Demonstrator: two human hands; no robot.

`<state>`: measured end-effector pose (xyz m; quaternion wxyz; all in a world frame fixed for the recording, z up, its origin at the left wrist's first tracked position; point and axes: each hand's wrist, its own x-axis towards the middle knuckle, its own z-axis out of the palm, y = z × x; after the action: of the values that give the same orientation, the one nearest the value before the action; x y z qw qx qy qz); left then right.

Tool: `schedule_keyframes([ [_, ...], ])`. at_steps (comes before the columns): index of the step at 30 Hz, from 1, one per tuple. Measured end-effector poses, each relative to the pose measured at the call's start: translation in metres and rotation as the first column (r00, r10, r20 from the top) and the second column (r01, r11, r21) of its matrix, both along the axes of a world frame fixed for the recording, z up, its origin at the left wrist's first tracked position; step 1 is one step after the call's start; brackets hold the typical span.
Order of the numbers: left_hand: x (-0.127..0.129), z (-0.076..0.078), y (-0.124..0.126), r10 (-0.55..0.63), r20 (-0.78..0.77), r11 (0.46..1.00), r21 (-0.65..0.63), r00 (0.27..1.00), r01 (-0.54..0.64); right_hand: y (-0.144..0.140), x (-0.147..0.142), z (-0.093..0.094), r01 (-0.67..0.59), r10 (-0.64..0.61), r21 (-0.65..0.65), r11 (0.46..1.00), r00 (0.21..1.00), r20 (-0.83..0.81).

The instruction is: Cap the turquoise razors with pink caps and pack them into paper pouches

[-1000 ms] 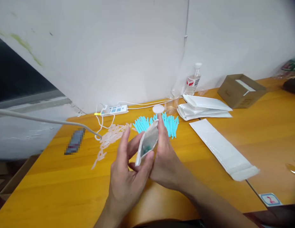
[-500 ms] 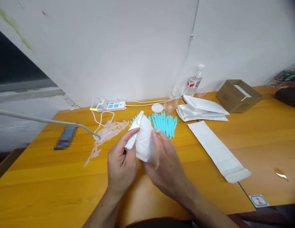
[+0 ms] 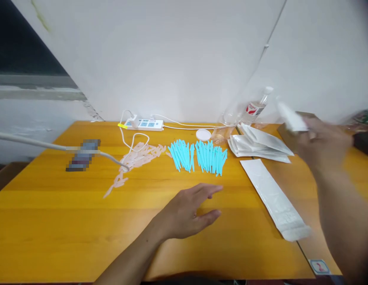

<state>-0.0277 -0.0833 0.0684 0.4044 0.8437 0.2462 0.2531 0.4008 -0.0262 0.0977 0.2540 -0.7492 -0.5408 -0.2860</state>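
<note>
My left hand [image 3: 191, 211] hovers over the table, thumb and fingers apart, with nothing in it. Out to the right, my right hand [image 3: 323, 138] grips a folded white padded envelope [image 3: 291, 116], both blurred by motion, in front of the cardboard box [image 3: 286, 136], which they partly hide. Two groups of turquoise plastic sticks [image 3: 212, 157] lie side by side beyond my left hand. Between the hands a long white padded envelope [image 3: 274, 200] lies flat, and a stack of similar envelopes [image 3: 261, 146] rests behind it.
Pale pink pieces [image 3: 139, 156] are scattered at the left, near a white power strip [image 3: 147, 124] and its cables. A pixelated phone-like object [image 3: 83, 156] lies farther left. Along the wall are a round white lid [image 3: 203, 135], a clear container [image 3: 224, 132] and a bottle [image 3: 257, 109].
My right hand has carried the folded envelope from the middle to the box at the right. My left hand has let go of it and opened, uncovering the turquoise sticks. The view has shifted slightly.
</note>
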Motion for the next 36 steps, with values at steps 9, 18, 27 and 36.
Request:
schedule_keyframes([
  [9,-0.022,-0.045,-0.012,-0.001,-0.156,0.999,-0.051,0.988,-0.007,0.008,0.022,-0.07,-0.123,0.059,-0.223,0.967,0.96,-0.273],
  [18,-0.035,-0.048,-0.014,0.128,-0.163,0.988,-0.069,0.978,-0.141,-0.023,-0.024,-0.026,-0.113,0.073,-0.27,0.956,0.985,-0.155],
  [27,-0.023,-0.063,0.071,0.711,-0.427,0.658,0.124,0.559,-0.743,-0.075,-0.255,-0.074,-0.669,0.446,0.022,0.743,0.471,-0.761],
  [36,-0.013,-0.076,0.114,0.663,-0.441,0.646,-0.071,0.605,-0.76,-0.017,-0.292,-0.115,-0.652,0.133,0.06,0.756,0.064,-0.989],
])
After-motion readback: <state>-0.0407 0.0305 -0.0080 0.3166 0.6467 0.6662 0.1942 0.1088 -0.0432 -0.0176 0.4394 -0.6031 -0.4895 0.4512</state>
